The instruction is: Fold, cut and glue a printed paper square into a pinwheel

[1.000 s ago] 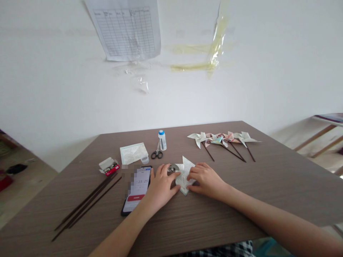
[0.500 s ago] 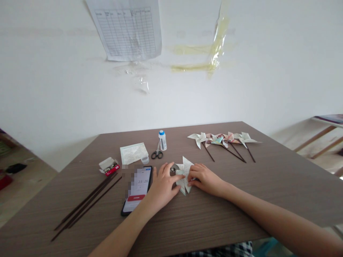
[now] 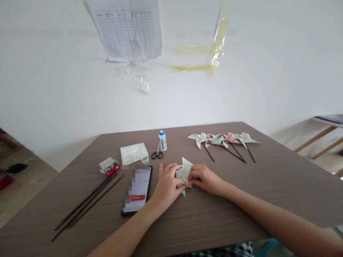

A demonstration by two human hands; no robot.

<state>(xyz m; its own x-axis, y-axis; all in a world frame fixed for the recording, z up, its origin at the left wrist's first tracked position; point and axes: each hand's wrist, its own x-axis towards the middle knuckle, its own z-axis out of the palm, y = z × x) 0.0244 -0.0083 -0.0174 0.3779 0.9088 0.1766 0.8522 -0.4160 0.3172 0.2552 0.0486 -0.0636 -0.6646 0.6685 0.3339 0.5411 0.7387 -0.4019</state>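
Observation:
A printed paper pinwheel (image 3: pixel 187 167), its corners partly folded in, is on the table between my hands. My left hand (image 3: pixel 167 184) has its fingers and thumb on the paper's left side, closed against it. From the right, my right hand (image 3: pixel 205 179) pinches the right edge of the same paper. Fingers cover much of the pinwheel's middle, so the folds there are hidden. Under my left forearm's far side lies a phone (image 3: pixel 139 187) with its screen lit.
Beyond my hands are scissors (image 3: pixel 157 154), a blue-capped glue bottle (image 3: pixel 162 141), a small clear cup (image 3: pixel 145 160) and flat paper sheets (image 3: pixel 132 152). A red-and-white box (image 3: pixel 109 166) and dark sticks (image 3: pixel 85 201) lie left. Several finished pinwheels (image 3: pixel 225 139) on sticks lie back right.
My left fingers have drawn in over the paper, closing on it beside my right hand. A round dark gap seen by my left fingers is now covered. My right hand has barely moved.

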